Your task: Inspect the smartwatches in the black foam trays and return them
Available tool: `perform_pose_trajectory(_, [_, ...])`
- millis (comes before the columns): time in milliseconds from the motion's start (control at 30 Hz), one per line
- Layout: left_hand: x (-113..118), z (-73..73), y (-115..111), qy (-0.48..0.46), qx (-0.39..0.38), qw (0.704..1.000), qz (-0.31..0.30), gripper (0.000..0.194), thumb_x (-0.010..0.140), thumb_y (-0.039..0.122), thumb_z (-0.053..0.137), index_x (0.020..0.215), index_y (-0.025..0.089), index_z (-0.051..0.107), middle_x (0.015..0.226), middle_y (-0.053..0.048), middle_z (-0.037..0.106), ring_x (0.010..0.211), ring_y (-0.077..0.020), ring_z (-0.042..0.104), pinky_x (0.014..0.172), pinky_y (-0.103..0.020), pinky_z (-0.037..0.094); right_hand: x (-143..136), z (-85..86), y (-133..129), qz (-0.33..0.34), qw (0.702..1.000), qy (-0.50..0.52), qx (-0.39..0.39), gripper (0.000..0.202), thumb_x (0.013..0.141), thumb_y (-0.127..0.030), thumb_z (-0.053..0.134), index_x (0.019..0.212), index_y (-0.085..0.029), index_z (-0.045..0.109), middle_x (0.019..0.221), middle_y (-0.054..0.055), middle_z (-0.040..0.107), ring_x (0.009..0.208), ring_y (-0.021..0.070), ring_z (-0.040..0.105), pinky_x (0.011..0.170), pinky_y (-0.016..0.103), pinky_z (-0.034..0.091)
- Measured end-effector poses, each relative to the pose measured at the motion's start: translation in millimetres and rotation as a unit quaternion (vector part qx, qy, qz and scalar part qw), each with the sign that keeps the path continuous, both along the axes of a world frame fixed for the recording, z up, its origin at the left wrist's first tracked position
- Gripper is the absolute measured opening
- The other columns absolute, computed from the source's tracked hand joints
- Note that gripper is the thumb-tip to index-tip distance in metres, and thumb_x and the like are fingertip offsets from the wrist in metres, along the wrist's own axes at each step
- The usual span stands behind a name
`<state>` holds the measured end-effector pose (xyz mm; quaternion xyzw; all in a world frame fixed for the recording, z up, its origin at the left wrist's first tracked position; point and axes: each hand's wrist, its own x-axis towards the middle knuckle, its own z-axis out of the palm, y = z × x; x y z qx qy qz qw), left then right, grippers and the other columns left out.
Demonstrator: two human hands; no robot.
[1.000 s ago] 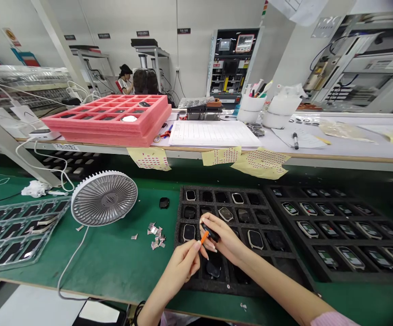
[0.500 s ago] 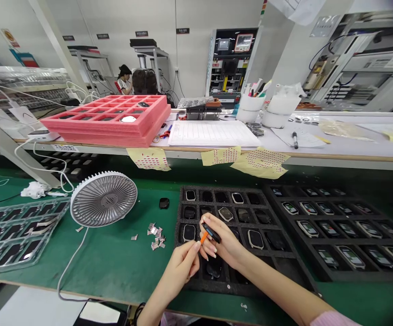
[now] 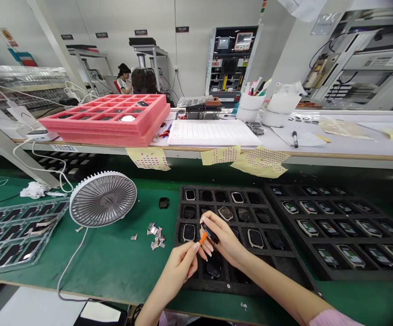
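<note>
My right hand (image 3: 224,240) grips a dark smartwatch body (image 3: 211,233), tilted on edge between thumb and fingers. Between the thumb and index finger of my left hand (image 3: 179,267) is the end of a small orange strip (image 3: 203,238). The strip's other end meets the near side of the watch; whether it is fixed there I cannot tell. Both hands hover over the left part of a black foam tray (image 3: 228,287), whose compartments hold several watch bodies with dark screens. Fingers and wrist cover some of these compartments.
A second foam tray (image 3: 325,270) of watches with lit screens lies to the right. On the left are a grey fan (image 3: 104,199), a clear plastic tray (image 3: 13,265), small silvery scraps (image 3: 155,233) and one loose watch (image 3: 164,203). Pink foam trays (image 3: 108,131) sit on the shelf.
The watch in my right hand has turned slightly, showing less of its bluish edge. Both hands stay in nearly the same place, with the orange strip still pinched.
</note>
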<state>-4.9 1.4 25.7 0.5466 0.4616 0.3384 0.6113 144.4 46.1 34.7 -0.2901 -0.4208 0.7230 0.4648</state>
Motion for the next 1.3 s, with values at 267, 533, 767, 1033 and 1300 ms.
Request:
perform_pose_trajectory(267, [1.1, 1.2, 1.0, -0.063, -0.02, 0.998, -0.018, 0.054, 0.082, 0.067, 0.046, 0.077, 0.015, 0.058, 0.039, 0.011, 0.03, 0.03, -0.0037, 0.018, 0.032, -0.018, 0.017, -4.3, 3.2, -3.5, 0.07, 0.989, 0.1, -0.088, 0.025, 0.085, -0.042, 0.063, 0.086, -0.022, 0.047, 0.049, -0.013, 0.042, 0.03, 0.0017, 0.021, 0.03, 0.014, 0.021])
perform_pose_trajectory(533, [6.4, -11.9, 0.2, -0.089, -0.009, 0.996, -0.001, 0.053, 0.082, 0.067, 0.046, 0.074, 0.016, 0.056, 0.037, 0.012, 0.029, 0.029, -0.0033, 0.017, 0.032, -0.017, 0.019, -6.9, 2.1, -7.3, 0.058, 0.978, 0.128, -0.154, 0.03, 0.078, -0.038, 0.07, 0.088, -0.023, 0.046, 0.048, -0.013, 0.041, 0.034, 0.0022, 0.016, 0.032, 0.014, 0.014])
perform_pose_trajectory(767, [7.3, -2.0, 5.1, -0.082, 0.026, 0.994, 0.074, 0.05, 0.073, 0.065, 0.061, 0.066, 0.016, 0.052, 0.054, 0.004, 0.047, 0.047, -0.0068, 0.041, 0.046, -0.019, 0.036, -10.5, -4.5, -13.8, -0.019, 0.994, -0.006, -0.108, 0.023, 0.08, -0.037, 0.061, 0.094, -0.022, 0.052, 0.053, -0.009, 0.045, 0.037, 0.0052, 0.035, 0.034, 0.015, 0.025])
perform_pose_trajectory(1033, [-4.1, -20.8, 4.3, -0.095, -0.047, 0.99, 0.09, 0.051, 0.072, 0.069, 0.058, 0.067, 0.021, 0.041, 0.043, 0.013, 0.023, 0.034, -0.0032, 0.014, 0.034, -0.017, 0.014, -7.2, -17.5, -10.8, -0.011, 0.993, -0.112, -0.024, 0.029, 0.084, -0.048, 0.058, 0.1, -0.026, 0.049, 0.077, -0.003, 0.052, 0.05, 0.0078, 0.045, 0.038, 0.017, 0.034])
perform_pose_trajectory(1300, [-67.3, -23.5, 10.7, 0.203, 0.093, 0.95, 0.22, 0.042, 0.08, 0.06, 0.047, 0.066, 0.02, 0.044, 0.053, 0.005, 0.04, 0.048, -0.0109, 0.038, 0.048, -0.022, 0.027, 33.4, -47.9, 25.9, -0.089, 0.884, -0.431, 0.16, 0.026, 0.088, -0.039, 0.051, 0.107, -0.023, 0.056, 0.082, 0.002, 0.06, 0.069, 0.0174, 0.058, 0.059, 0.029, 0.046])
